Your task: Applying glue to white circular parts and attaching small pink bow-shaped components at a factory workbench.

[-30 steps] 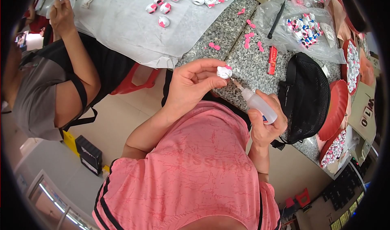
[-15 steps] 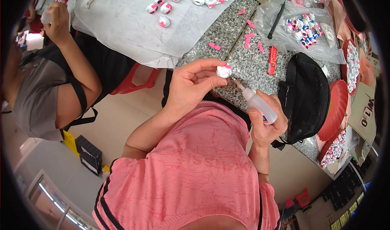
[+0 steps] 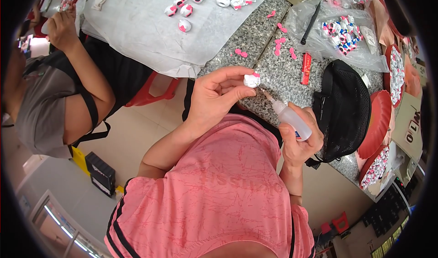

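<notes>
Between the thumb and fingertips of my left hand [image 3: 214,94] is a small white figurine head [image 3: 251,80] with a pink bow on top. My right hand [image 3: 301,132] is wrapped round a translucent squeeze bottle [image 3: 292,120], probably of glue. Its thin nozzle [image 3: 267,94] points up and left, its tip close to the underside of the head; whether they touch I cannot tell. Small pink bow pieces [image 3: 280,40] lie loose on the granite top beyond my hands. Several more white heads [image 3: 185,10] with pink parts sit on a white sheet at the far side.
The white sheet [image 3: 150,39] covers the left of the granite table [image 3: 228,53]. Rightward lie a red tube [image 3: 306,69], a black pen [image 3: 310,23], a plastic bag [image 3: 342,34] of small figures, a black mesh pouch [image 3: 344,112] and red trays [image 3: 376,123]. A co-worker [image 3: 50,94] sits at left.
My hands, the head and the bottle are nearly still. The co-worker's raised hand has shifted slightly.
</notes>
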The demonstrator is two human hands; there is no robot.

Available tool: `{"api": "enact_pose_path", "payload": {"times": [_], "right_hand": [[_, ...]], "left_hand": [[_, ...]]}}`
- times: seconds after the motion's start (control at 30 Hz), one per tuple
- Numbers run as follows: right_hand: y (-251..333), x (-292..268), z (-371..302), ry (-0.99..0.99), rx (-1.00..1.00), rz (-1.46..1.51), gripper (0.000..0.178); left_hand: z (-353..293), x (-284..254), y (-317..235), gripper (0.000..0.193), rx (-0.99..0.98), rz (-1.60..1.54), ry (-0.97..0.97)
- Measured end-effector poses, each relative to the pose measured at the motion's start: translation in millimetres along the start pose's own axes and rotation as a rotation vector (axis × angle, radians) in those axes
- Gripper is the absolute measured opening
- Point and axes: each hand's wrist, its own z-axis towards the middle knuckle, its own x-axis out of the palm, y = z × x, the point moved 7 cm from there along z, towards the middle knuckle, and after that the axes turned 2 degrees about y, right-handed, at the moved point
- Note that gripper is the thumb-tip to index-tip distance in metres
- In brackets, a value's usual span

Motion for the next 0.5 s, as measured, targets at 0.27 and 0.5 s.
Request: {"api": "enact_pose_path", "payload": {"times": [0.27, 0.5], "right_hand": [[-1.2, 0.0, -0.6, -0.019, -0.005, 0.012, 0.043], [-1.0, -0.1, -0.5, -0.014, 0.008, 0.012, 0.044]], "left_hand": [[-0.4, 0.5, 1.8, 0.029, -0.02, -0.006, 0.012], [-0.1, 1.0, 0.3, 0.028, -0.005, 0.011, 0.009]]}}
